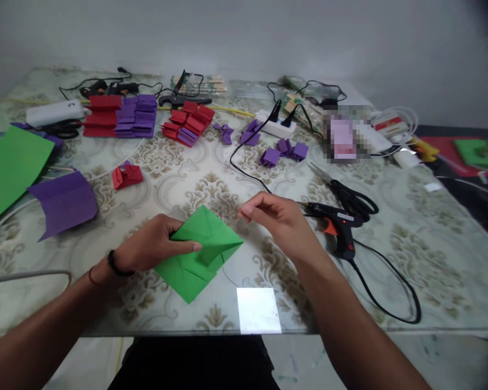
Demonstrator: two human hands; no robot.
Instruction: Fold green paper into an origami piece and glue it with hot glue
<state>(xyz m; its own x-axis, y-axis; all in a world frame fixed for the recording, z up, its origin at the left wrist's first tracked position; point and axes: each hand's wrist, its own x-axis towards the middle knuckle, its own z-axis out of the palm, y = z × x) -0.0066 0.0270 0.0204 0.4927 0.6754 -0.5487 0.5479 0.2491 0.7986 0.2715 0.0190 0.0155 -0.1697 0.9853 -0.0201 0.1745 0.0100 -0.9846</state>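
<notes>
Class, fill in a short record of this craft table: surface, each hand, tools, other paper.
Surface: patterned table
Left hand: grips the folded green paper and presses it down
Right hand: fingers pinched, just above the paper's right corner, nothing visible in them
Tools: glue gun and scissors, right of the hands
Other paper: purple sheet and red piece, to the left

Left hand (154,245): palm down and low, fingers extended toward the right with the index finger (189,247) stretched flat, the left forearm (44,330) entering from the lower left corner. Right hand (277,218): raised slightly, wrist bent, fingertips (244,213) drawn together in a pinch that points left, the right forearm (350,325) entering from the lower right. The two hands are near each other but apart.
</notes>
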